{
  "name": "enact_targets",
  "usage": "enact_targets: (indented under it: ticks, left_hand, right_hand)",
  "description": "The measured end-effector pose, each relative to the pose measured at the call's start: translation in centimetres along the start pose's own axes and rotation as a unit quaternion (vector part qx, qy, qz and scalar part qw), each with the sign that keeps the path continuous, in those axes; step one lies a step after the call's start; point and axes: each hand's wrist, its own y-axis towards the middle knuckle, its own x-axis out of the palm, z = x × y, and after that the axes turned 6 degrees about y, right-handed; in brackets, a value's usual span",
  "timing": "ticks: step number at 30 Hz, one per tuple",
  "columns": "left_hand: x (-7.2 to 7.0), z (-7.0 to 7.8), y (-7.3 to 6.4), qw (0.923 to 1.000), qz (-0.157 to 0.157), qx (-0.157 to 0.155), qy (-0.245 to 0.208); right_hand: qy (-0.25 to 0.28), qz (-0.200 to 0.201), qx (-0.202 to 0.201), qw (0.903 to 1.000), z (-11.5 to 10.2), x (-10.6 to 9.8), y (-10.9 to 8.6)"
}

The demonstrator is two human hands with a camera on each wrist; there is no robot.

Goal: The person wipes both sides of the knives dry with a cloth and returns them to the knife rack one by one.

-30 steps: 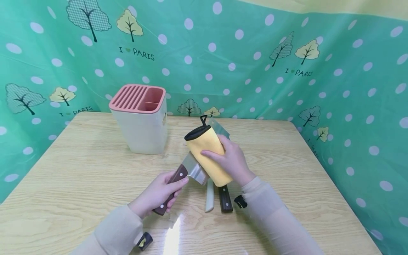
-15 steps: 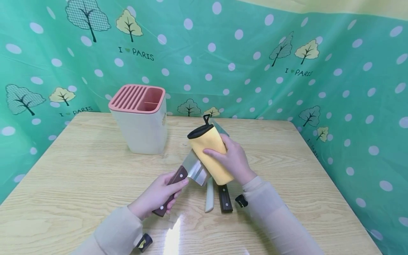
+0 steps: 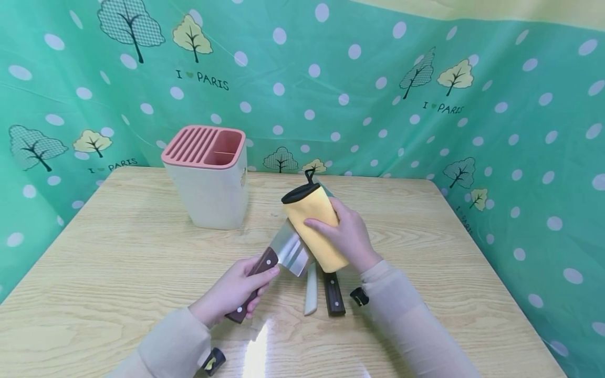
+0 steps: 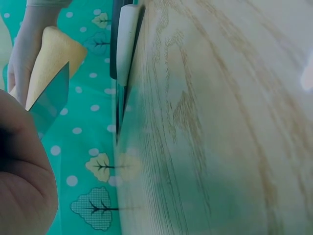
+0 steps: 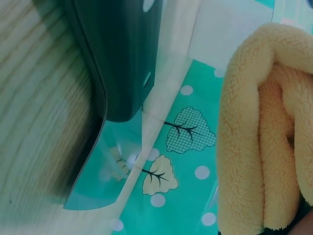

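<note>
Yellow cloth point(image 3: 315, 245) shifted slightly right and away along cleaver point(image 3: 289, 251), baring more blade near handle; likely rubbing stroke toward far end. Worktop point(image 3: 132, 252) beneath. Cleaver raised over it, long axis slanting away and right, handle toward person, left hand point(image 3: 233, 290) curled round handle. Right hand point(image 3: 350, 237) clasps cloth crosswise over blade. Dark-handled knife point(image 3: 334, 298), white-handled knife point(image 3: 311, 294) lie near.

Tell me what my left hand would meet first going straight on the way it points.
Probably the yellow cloth in your right hand: the cleaver in your left hand points toward it, though depth is unclear.
</note>
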Motion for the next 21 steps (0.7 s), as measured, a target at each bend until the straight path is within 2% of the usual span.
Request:
enact_targets:
  ticks: [12,21]
  left_hand:
    - [0.1,0.2,-0.2,1.0,0.0,0.003,-0.005]
    - [0.1,0.4,-0.2,1.0,-0.001,0.003,-0.006]
  right_hand:
    - [-0.013,-0.004,0.008,0.9999,0.2,-0.5,0.7]
    - [-0.007,-0.01,0.039,0.9992,0.3,-0.8,1.2]
